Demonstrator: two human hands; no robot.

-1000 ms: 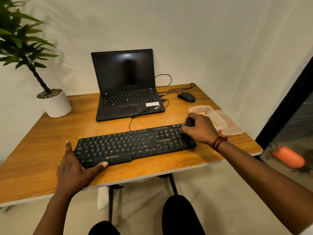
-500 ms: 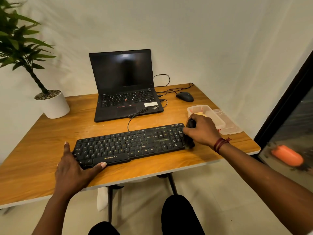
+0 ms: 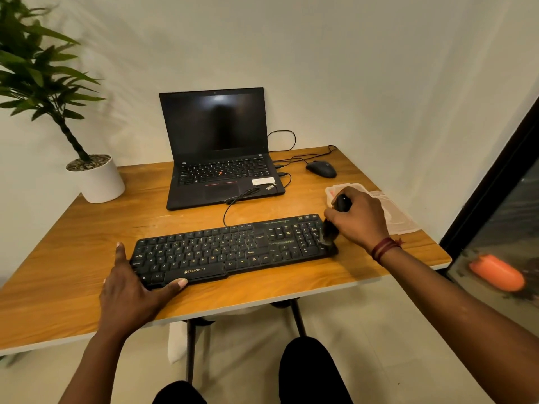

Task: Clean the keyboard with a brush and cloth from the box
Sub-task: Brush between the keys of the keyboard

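- At the right end of the black keyboard (image 3: 233,252), the right hand (image 3: 357,220) is closed in a fist round the dark handle of a brush (image 3: 330,233). The handle's top pokes up above the thumb and the bristles point down.
- The bristle tips touch the number-pad keys, close to the keyboard's right edge.
- The left hand (image 3: 131,290) grips nothing. It lies flat at the keyboard's near left corner, with the thumb pressed along the front edge and a straight finger running up the left end.
- The step in hand looks like brushing dust from the keys. It would go best with short, light strokes along the gaps between rows, all sweeping toward one edge. The left hand should pin the board so that it cannot slide on the wooden table (image 3: 87,228).
- Pale specks show on the middle keys, so much of the board probably needs brushing.
- A clear plastic box (image 3: 331,192) sits just behind the right hand, partly hidden by it, and its lid (image 3: 401,221) lies beside it to the right. No cloth can be seen.
- Farther back stand an open laptop (image 3: 218,158), a mouse (image 3: 320,169) and a potted plant (image 3: 97,179).
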